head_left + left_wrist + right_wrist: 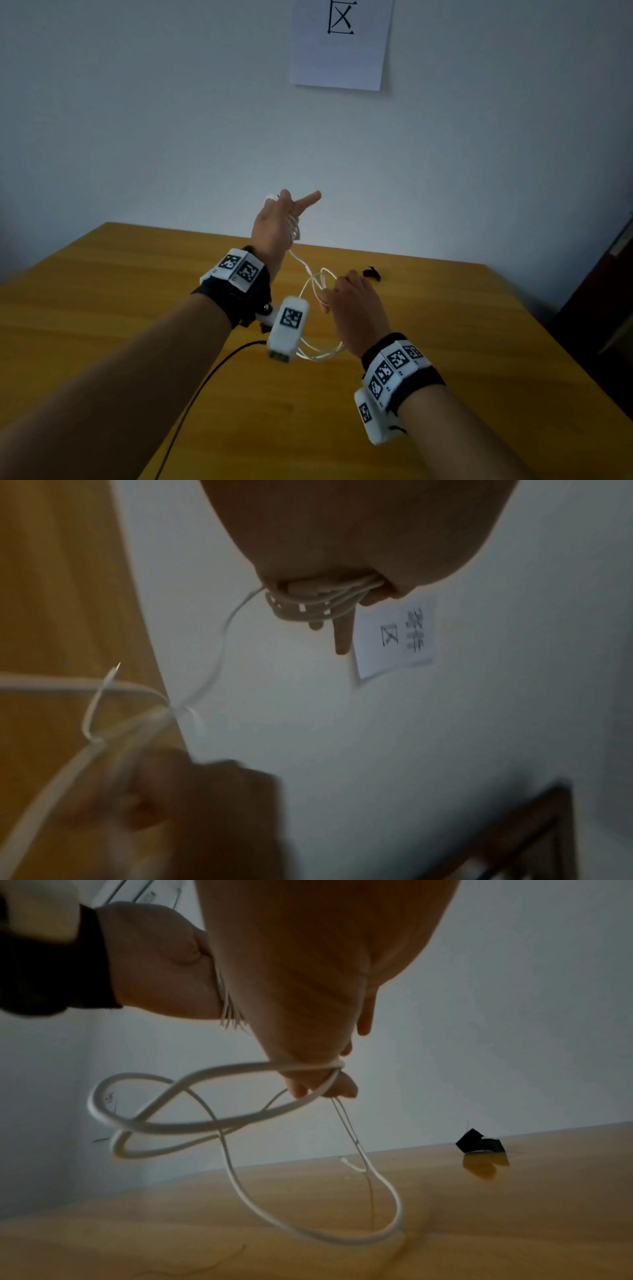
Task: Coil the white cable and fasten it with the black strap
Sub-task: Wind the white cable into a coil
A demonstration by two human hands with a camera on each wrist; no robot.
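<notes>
The thin white cable (310, 274) runs between both hands above the table. My left hand (279, 219) is raised, with several turns of cable (329, 593) wound round its fingers and the forefinger pointing out. My right hand (346, 294) is lower and nearer, pinching loose loops of the cable (212, 1121) between its fingertips. More slack hangs down to the tabletop, the free plug end (346, 1161) just above it. The black strap (371, 273) lies crumpled on the table beyond my right hand; the black strap (479, 1144) shows in the right wrist view too.
The yellow wooden table (137, 308) stands against a pale wall with a printed paper sheet (340, 44) stuck on it. A black cord (205, 380) trails from my left wrist camera across the near table. Dark furniture (603, 291) stands at the right edge.
</notes>
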